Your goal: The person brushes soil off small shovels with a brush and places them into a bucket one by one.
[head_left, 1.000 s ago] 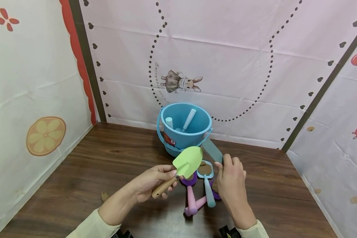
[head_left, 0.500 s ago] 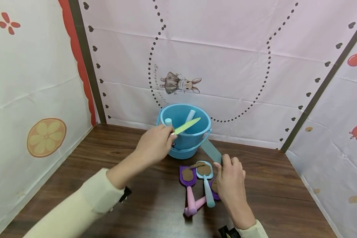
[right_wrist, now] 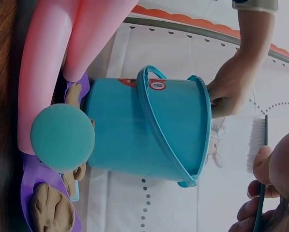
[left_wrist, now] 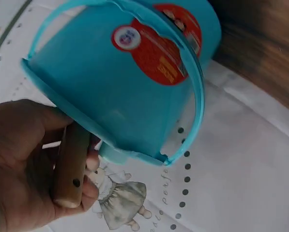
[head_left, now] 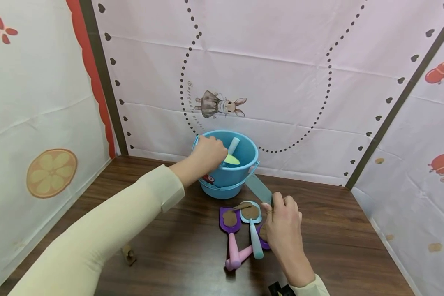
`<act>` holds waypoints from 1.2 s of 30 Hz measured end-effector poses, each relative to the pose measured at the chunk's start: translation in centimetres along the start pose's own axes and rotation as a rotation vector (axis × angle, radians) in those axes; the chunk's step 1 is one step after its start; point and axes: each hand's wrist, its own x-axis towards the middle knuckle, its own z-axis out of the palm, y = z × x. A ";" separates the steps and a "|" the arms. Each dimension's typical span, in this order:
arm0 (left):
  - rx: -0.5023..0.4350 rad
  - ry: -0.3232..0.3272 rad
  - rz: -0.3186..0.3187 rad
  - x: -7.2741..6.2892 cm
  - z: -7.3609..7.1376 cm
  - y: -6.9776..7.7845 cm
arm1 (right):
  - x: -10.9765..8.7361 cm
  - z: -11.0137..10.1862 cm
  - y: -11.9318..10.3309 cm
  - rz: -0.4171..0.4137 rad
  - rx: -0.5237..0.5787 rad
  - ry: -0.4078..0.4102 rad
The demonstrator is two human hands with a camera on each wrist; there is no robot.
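My left hand (head_left: 210, 155) is at the rim of the blue bucket (head_left: 222, 177). It grips a trowel by its wooden handle (left_wrist: 70, 166), and the light green blade (head_left: 232, 159) tips into the bucket's mouth. Two pale blue handles belong to tools in the bucket; one handle (head_left: 233, 145) rises inside it. On the right, my right hand (head_left: 285, 236) holds a flat grey-green brush (head_left: 259, 189). White bristles (right_wrist: 255, 142) show on the brush in the right wrist view, pinched between thumb and fingers.
In front of the bucket lie a purple toy shovel (head_left: 230, 225) with a pink handle, a pale blue shovel (head_left: 255, 240) and another purple shovel (right_wrist: 30, 193), each bearing brown clay-like stuff. A small brown lump (head_left: 128, 255) lies at left on the wooden table (head_left: 177, 263).
My left hand has carried the trowel forward from the front of the bucket to its mouth, turning it blade-down. The right hand with the brush has stayed nearly still.
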 end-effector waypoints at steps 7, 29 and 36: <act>-0.014 -0.192 0.055 2.5 0.0 -0.2 | 0.0 0.1 -0.1 0.002 -0.002 0.007; -0.146 -0.140 0.033 2.5 -0.2 -0.4 | 0.0 0.1 0.0 -0.016 0.004 0.038; -0.314 0.118 -0.070 -2.1 -0.7 0.4 | 0.0 0.1 -0.1 -0.032 -0.003 0.044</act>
